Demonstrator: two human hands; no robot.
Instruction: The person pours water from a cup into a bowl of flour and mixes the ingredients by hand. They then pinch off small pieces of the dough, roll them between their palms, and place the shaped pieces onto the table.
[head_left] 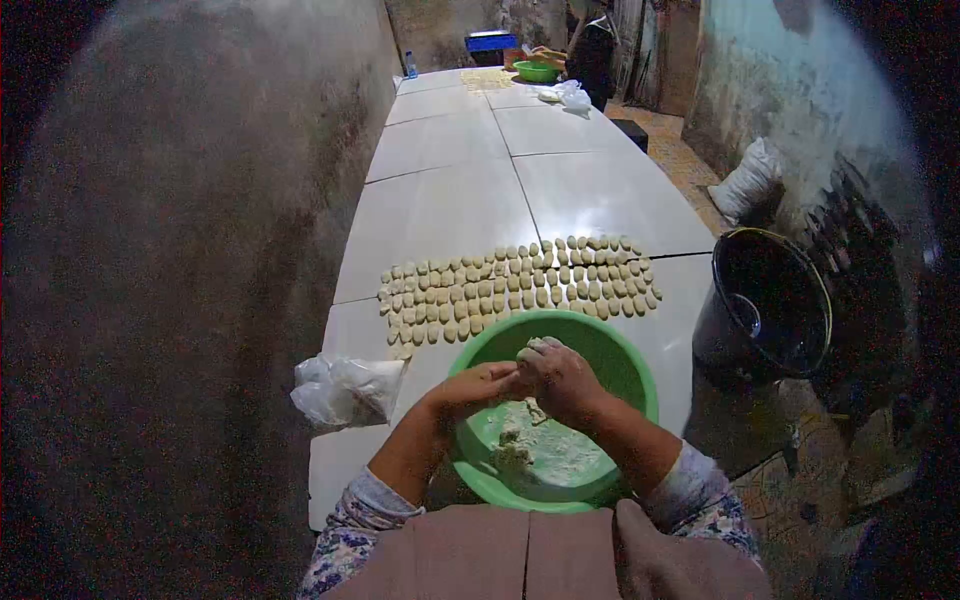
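Over a green basin (640, 400), my two hands meet. My right hand (565, 385) is closed around a lump of pale dough (541, 345), part of which shows above the fingers. My left hand (475, 388) reaches in from the side with its fingers stretched out, their tips against the right hand and partly hidden by it. Down in the basin are white flour (565, 450) and a clump of floury dough (513, 455). Just beyond it, small oval dough pieces (485, 290) lie in several rows on the white tiled table (430, 215).
A clear plastic bag (345, 388) sits at the table's left edge. To the right stands a dark bucket (768, 305), with a white sack (748, 180) by the wall. At the far end, another person (592, 55) is beside a second green basin (536, 72) and plastic bags (570, 95).
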